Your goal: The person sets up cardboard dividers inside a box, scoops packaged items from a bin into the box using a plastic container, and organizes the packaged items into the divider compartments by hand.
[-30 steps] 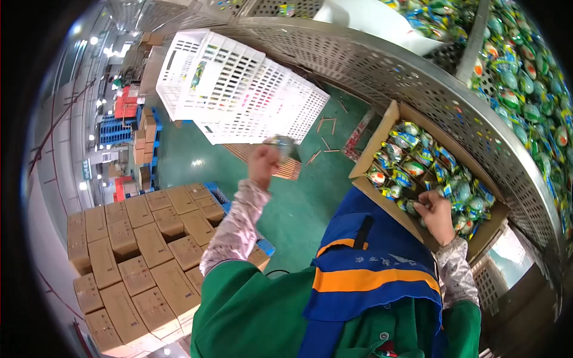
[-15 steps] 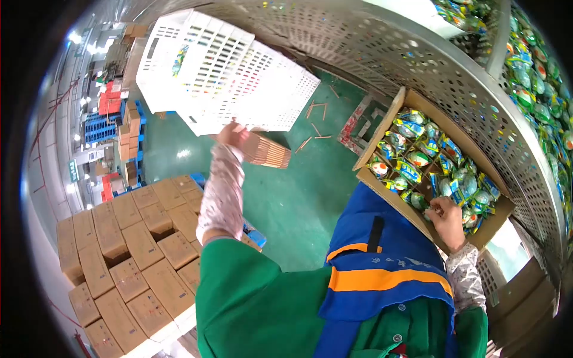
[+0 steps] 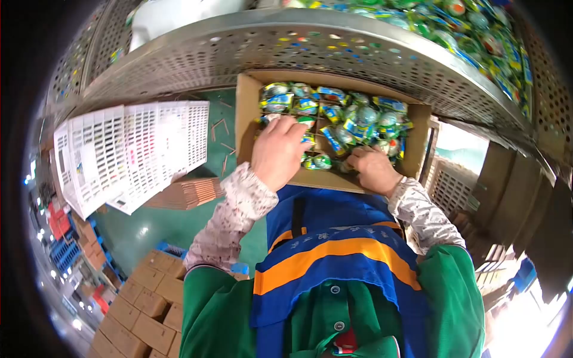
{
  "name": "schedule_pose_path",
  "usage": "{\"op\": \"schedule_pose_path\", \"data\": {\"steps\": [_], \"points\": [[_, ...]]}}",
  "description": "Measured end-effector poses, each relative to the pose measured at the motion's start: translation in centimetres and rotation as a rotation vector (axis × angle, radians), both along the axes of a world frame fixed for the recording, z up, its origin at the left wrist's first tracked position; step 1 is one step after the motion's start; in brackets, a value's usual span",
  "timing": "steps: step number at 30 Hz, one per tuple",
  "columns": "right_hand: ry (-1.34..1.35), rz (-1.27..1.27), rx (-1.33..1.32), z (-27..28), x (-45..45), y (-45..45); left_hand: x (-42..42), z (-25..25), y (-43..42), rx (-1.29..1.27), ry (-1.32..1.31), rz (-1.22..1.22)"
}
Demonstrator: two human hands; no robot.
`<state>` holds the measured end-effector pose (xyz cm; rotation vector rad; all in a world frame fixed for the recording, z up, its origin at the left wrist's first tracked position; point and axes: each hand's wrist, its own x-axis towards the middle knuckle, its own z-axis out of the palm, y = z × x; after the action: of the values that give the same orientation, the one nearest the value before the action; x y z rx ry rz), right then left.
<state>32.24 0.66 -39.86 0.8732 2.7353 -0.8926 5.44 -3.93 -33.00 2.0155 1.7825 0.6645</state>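
Note:
In front of me stands an open cardboard box (image 3: pixel 246 122) holding small clear-wrapped packets (image 3: pixel 361 124) with blue, yellow and green labels and rounded contents. Over the box's left part is my left hand (image 3: pixel 277 154), its fingers bent down among the packets and pressed close together. My right hand (image 3: pixel 374 170) dips in at the near right side, with fingers curled together against packets by the front wall. What either hand grips is hidden beneath the fingers. Thin cardboard dividers show between some packets.
A perforated metal bin (image 3: pixel 286 51) curves behind the box, heaped with loose packets (image 3: pixel 471 30). White plastic crates (image 3: pixel 140 152) stand at left beside flattened cardboard (image 3: pixel 188 194). Closed cartons (image 3: pixel 143 304) are stacked at lower left. Wooden-looking strips lie on the green floor.
My view has turned right, so the box sits nearer the centre. My left hand has come from beside the white crates into the box. My right hand stays in the box's near right part.

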Motion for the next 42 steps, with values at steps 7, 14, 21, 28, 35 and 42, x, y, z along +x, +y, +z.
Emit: {"op": "schedule_pose_path", "data": {"steps": [7, 14, 21, 28, 35, 42], "points": [[0.332, -0.265, 0.077, 1.5, 2.1, -0.1, 9.2, -8.9, 4.7, -0.294, 0.061, -0.185], [0.364, -0.423, 0.326, 2.4, -0.7, 4.0, 6.1, -11.2, 3.5, -0.022, -0.163, -0.088], [0.303, -0.379, 0.322, -3.3, -1.1, 7.8, 3.8, -11.7, 2.5, -0.171, -0.248, -0.016], [0.732, -0.71, 0.007, -1.6, 0.7, 6.3, 6.2, -15.4, 7.6, -0.18, 0.01, 0.146], [0.672, -0.536, -0.291, 1.3, 1.8, 3.7, 3.5, -8.8, 4.2, -0.138, 0.116, -0.173], [0.34, -0.174, 0.211, -3.4, -4.9, 1.7, 5.0, -13.1, 8.4, -0.397, 0.01, 0.052]]}}
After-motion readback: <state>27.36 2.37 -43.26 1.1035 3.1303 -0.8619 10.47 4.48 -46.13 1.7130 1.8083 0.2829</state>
